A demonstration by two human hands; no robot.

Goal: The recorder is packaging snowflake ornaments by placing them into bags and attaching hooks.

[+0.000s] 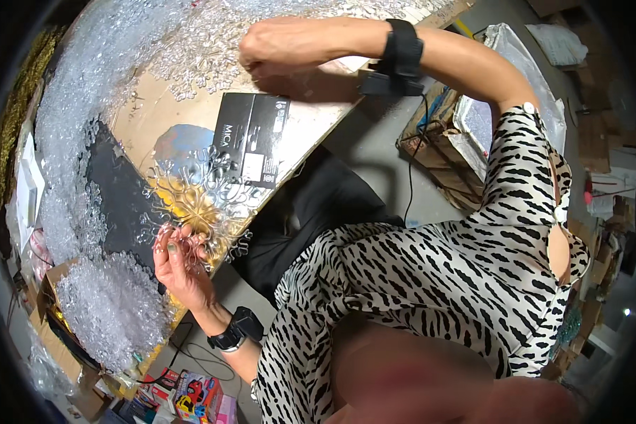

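Observation:
My left hand point(180, 268) is closed around the stem end of a clear plastic branched spray point(203, 201), whose curly, bead-tipped arms spread over the table edge. Across the table, my right hand point(279, 46) is curled at the border of a heap of small clear plastic branched pieces point(198, 60). Its fingers are folded under, so whatever they hold is hidden. A flat black box point(237, 120) with a white label lies between the two hands, next to the spray.
Clear plastic pieces pile along the table's far left point(71, 134). Another clear heap point(116, 307) rises from a carton near my left hand. A dark sheet point(124, 194) lies on the tabletop. A box lined with clear plastic point(473, 127) stands right; colourful packages point(198, 396) sit below.

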